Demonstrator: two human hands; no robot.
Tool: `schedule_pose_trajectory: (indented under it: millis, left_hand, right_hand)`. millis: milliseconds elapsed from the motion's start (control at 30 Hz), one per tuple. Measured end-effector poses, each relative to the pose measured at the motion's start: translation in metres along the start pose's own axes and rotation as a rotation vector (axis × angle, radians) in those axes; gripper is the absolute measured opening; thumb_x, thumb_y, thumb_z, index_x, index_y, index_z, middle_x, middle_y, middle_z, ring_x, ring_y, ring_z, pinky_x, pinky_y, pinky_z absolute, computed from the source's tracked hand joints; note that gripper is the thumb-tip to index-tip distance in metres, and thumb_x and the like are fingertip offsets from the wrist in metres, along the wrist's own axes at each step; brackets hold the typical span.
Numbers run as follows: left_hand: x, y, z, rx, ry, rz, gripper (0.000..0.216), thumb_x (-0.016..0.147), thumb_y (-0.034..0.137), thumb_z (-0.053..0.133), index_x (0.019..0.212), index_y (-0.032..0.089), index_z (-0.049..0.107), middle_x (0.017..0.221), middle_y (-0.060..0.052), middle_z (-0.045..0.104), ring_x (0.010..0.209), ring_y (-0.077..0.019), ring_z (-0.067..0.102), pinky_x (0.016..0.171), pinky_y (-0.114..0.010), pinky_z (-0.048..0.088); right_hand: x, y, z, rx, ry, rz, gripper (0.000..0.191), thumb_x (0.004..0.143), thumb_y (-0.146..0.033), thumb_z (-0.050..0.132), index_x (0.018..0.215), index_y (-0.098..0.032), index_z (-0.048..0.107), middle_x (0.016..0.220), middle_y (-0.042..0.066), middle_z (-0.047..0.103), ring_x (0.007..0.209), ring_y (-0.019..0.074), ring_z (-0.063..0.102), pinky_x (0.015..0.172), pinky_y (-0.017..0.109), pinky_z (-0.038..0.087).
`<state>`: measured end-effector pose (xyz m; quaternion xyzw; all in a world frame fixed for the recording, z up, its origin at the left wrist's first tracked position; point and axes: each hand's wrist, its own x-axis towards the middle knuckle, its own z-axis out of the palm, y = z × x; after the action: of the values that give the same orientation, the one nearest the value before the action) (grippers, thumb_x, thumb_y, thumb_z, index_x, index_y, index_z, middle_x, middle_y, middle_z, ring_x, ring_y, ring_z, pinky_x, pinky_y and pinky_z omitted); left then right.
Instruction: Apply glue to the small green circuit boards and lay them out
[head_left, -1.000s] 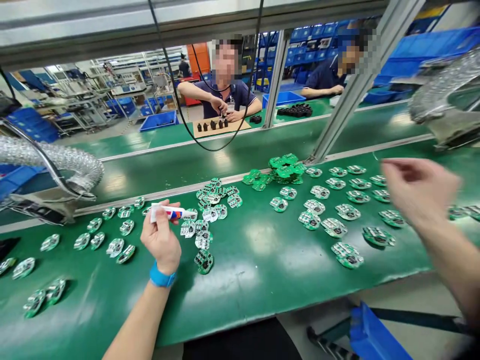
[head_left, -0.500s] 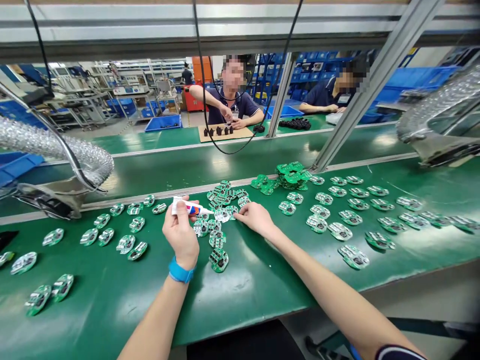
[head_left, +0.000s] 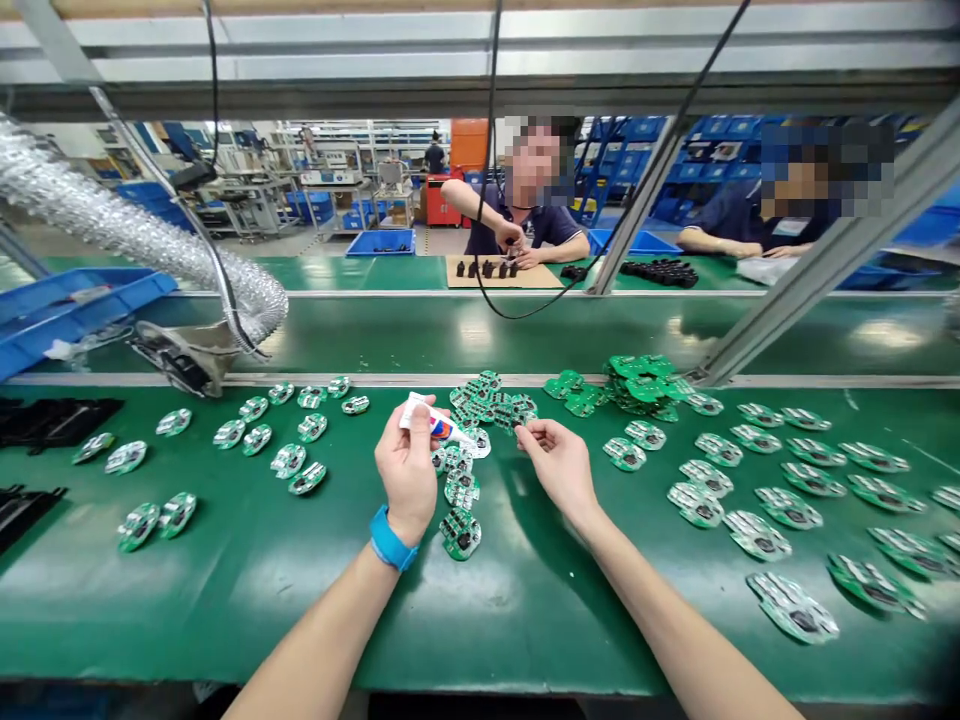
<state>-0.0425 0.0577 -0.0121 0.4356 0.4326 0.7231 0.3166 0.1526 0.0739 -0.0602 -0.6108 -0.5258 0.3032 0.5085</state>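
We find the L hand closed on a white squeeze tube, nozzle angled toward the R hand. R fingertips are pinched together just beside a heap of round green PCBs – we can't tell if anything's held, too small to confirm. More PCBs lie in loose rows both sides on the green bench. Blue wristband on L wrist. Across the line – a co-worker at a tan board w/ black parts.
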Motion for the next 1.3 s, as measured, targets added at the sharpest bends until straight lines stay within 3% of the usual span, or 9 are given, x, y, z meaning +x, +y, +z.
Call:
schedule_pose_trajectory:
  millis: [167,333,667,1300]
  left_hand:
    - [-0.004,0.0,0.001,0.031,-0.031,0.061,0.045,0.098,0.06,0.063,0.102,0.017,0.075,0.084,-0.007,0.077,0.066,-0.014,0.068,0.059,-0.024,0.052]
    - [-0.01,-0.01,-0.004,0.118,-0.07,0.162,0.037,0.102,0.052,0.061,0.108,0.018,0.075,0.089,-0.006,0.079,0.075,-0.015,0.073,0.071,-0.025,0.058]
    - [-0.017,-0.022,-0.012,0.281,-0.148,0.411,0.023,0.103,0.036,0.063,0.114,0.02,0.075,0.098,-0.006,0.081,0.081,-0.0167,0.077,0.07,-0.025,0.061]
    - [-0.014,-0.023,-0.012,0.351,-0.123,0.415,0.026,0.103,0.039,0.062,0.111,0.018,0.075,0.094,-0.006,0.081,0.076,-0.0162,0.076,0.07,-0.026,0.062]
  right_hand:
    - [-0.027,-0.021,0.017,0.443,-0.194,0.22,0.049,0.062,-0.064,0.091,0.075,-0.019,0.074,0.069,0.006,0.074,0.065,0.0211,0.069,0.07,0.036,0.059]
    - [-0.042,-0.034,0.024,0.593,-0.259,0.349,0.052,0.056,-0.061,0.096,0.072,-0.017,0.076,0.067,0.008,0.076,0.06,0.0178,0.07,0.065,0.031,0.059]
    - [-0.044,-0.043,0.023,0.673,-0.234,0.379,0.05,0.055,-0.058,0.096,0.067,-0.016,0.071,0.063,0.007,0.076,0.056,0.0171,0.071,0.061,0.029,0.061]
    - [-0.043,-0.042,0.023,0.656,-0.216,0.353,0.049,0.056,-0.058,0.094,0.067,-0.017,0.071,0.063,0.007,0.076,0.056,0.0166,0.071,0.062,0.029,0.06]
